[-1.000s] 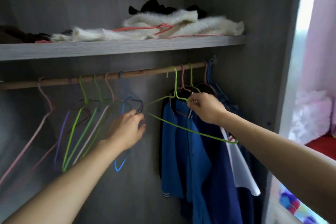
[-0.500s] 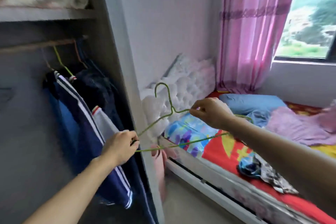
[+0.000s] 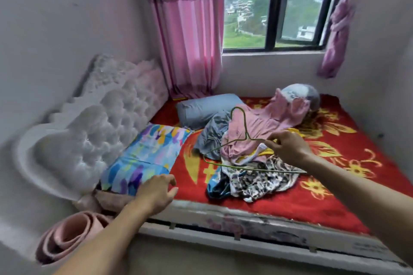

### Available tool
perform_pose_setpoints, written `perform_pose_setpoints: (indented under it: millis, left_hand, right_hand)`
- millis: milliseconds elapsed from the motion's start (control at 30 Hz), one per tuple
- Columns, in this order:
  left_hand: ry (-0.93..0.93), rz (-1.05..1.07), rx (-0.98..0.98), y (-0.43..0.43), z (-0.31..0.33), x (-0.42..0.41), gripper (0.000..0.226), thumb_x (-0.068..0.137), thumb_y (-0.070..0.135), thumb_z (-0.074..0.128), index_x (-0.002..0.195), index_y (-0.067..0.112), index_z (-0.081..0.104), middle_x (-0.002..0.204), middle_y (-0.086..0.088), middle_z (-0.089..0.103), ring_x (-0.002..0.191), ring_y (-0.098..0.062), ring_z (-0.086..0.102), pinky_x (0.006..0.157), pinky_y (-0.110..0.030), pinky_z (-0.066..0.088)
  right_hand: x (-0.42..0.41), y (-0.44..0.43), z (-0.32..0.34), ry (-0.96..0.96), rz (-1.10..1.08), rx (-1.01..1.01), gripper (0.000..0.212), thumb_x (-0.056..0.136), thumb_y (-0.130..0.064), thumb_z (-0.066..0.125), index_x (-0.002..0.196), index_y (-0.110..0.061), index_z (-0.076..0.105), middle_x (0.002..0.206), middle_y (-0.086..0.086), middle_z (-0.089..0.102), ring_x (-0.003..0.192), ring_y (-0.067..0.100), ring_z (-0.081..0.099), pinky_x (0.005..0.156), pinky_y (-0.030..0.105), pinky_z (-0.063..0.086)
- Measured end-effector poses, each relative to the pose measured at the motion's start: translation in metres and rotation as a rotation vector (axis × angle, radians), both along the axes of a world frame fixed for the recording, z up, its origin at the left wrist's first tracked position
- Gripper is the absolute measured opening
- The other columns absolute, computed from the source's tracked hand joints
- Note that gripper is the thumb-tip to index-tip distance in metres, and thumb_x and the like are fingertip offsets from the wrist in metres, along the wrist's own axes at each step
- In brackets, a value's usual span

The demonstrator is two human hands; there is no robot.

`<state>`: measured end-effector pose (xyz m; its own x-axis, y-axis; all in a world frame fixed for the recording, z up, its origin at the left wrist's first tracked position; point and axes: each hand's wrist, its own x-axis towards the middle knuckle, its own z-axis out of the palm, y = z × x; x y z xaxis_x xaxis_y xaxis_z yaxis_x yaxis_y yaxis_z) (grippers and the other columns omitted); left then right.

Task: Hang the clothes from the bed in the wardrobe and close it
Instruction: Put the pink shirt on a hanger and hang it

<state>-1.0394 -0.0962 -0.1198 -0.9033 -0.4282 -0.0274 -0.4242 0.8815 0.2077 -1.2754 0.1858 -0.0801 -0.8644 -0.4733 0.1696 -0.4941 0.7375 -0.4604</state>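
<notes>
Right grip point(image 3: 288, 147) pinches the green wire hanger point(image 3: 257, 139) by one shoulder above the clothes point(image 3: 252, 154) heaped on the bed point(image 3: 335, 196), left grip point(image 3: 156, 192) hovers empty and loosely spread at the near edge; so light a pinch may let the wire twist or snag neighbouring garments.

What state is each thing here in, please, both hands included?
green hanger, bare, hook upward, held above the clothes
right hand, pinches the green hanger's shoulder
left hand, open, holds nothing
clothes, heaped unhung on the bed
left curtain, hanging loose
right curtain, tied in a knot
pink mat, rolled up
</notes>
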Motion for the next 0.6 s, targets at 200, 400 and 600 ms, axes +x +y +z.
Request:
perform_pose_setpoints:
  millis: [200, 400, 600]
  left_hand:
    - [-0.094, -0.154, 0.142, -0.007, -0.040, -0.138, 0.024, 0.087, 0.045, 0.054, 0.101, 0.028, 0.063, 0.098, 0.004, 0.067, 0.091, -0.016, 0.061, 0.079, -0.034, 0.051]
    - [-0.207, -0.299, 0.151, -0.002, -0.063, -0.259, 0.020, 0.089, 0.044, 0.053, 0.099, 0.028, 0.060, 0.096, 0.004, 0.065, 0.085, -0.017, 0.061, 0.071, -0.033, 0.053]
    - [-0.320, -0.356, 0.173, 0.011, -0.102, -0.356, 0.011, 0.090, 0.043, 0.053, 0.083, 0.034, 0.055, 0.085, 0.006, 0.062, 0.078, -0.018, 0.057, 0.064, -0.031, 0.047]
  right_hand:
    - [-0.091, 0.042, -0.020, -0.094, -0.224, -0.008, 0.019, 0.092, -0.038, 0.060, 0.087, -0.026, 0.073, 0.072, -0.008, 0.067, 0.072, 0.016, 0.063, 0.061, 0.029, 0.042]
    - [-0.155, 0.084, -0.068, -0.237, -0.524, -0.121, 0.019, 0.089, -0.040, 0.062, 0.083, -0.024, 0.071, 0.074, -0.007, 0.069, 0.072, 0.018, 0.067, 0.069, 0.036, 0.055]
    - [-0.215, 0.122, -0.111, -0.327, -0.714, -0.235, 0.020, 0.090, -0.030, 0.065, 0.075, -0.017, 0.068, 0.067, 0.002, 0.067, 0.066, 0.020, 0.060, 0.064, 0.033, 0.045]
